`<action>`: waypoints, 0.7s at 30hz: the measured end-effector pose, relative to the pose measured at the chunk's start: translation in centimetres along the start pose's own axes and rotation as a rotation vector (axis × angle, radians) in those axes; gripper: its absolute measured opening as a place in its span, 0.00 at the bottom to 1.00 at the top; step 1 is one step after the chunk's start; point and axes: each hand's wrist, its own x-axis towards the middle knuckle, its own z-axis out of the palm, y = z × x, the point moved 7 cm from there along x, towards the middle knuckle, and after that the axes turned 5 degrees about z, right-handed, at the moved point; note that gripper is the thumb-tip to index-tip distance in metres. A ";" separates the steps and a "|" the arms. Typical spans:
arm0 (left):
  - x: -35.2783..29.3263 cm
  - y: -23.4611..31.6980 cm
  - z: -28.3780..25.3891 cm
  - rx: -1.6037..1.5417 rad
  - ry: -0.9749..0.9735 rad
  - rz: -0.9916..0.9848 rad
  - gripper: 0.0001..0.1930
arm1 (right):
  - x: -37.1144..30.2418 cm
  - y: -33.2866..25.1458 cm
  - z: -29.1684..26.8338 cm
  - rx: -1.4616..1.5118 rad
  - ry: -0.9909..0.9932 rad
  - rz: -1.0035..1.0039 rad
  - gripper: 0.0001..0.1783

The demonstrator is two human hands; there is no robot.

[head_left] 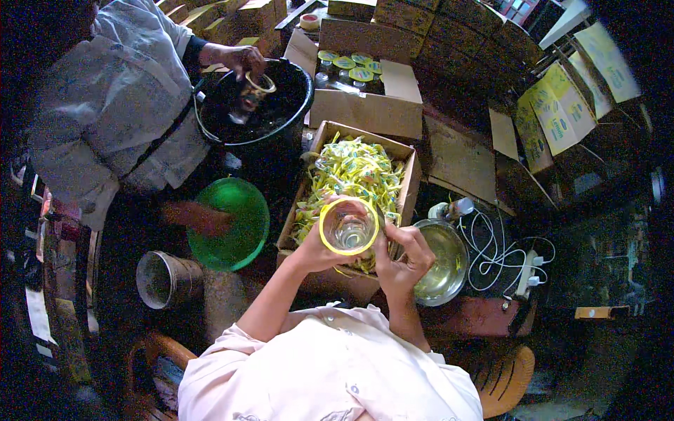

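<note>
A clear, round, open-topped container with a yellow rim [349, 225] is between my hands, above a carton of yellow-and-white printed strips [354, 168]. My left hand [316, 247] is closed around its left side, fingers showing through the wall. My right hand [404, 259] is closed at its right edge, thumb against the rim and fingers curled. A dark sliver shows between the right fingers and the rim; I cannot make out what it is. At the upper left, another person's hand [246, 62] holds a similar yellow-rimmed container over a black bucket [203, 126].
Left of me are a green basin [239, 245], with a blurred hand over it, and a whitish bucket [168, 281]. To the right stand a metal bowl [456, 263] and a white cable with a power strip [526, 274]. Behind the strips, an open carton [365, 112] holds yellow-lidded containers.
</note>
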 end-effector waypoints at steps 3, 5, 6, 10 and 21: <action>-0.1 -0.7 0.2 0.042 -0.063 -0.040 0.41 | -0.2 0.2 0.0 -0.006 -0.004 0.016 0.12; 0.0 -0.4 0.3 0.025 -0.050 -0.005 0.35 | -0.3 0.5 0.0 -0.014 -0.001 0.037 0.12; 0.0 -0.5 0.2 0.024 -0.051 -0.005 0.35 | -0.3 0.5 0.0 -0.019 -0.001 0.033 0.12; -0.2 -0.5 0.3 0.104 -0.089 0.028 0.37 | 0.0 0.5 0.0 -0.041 0.018 0.014 0.13; 0.2 -0.6 0.4 0.227 -0.191 0.033 0.39 | 0.3 1.3 0.0 0.035 -0.016 0.028 0.12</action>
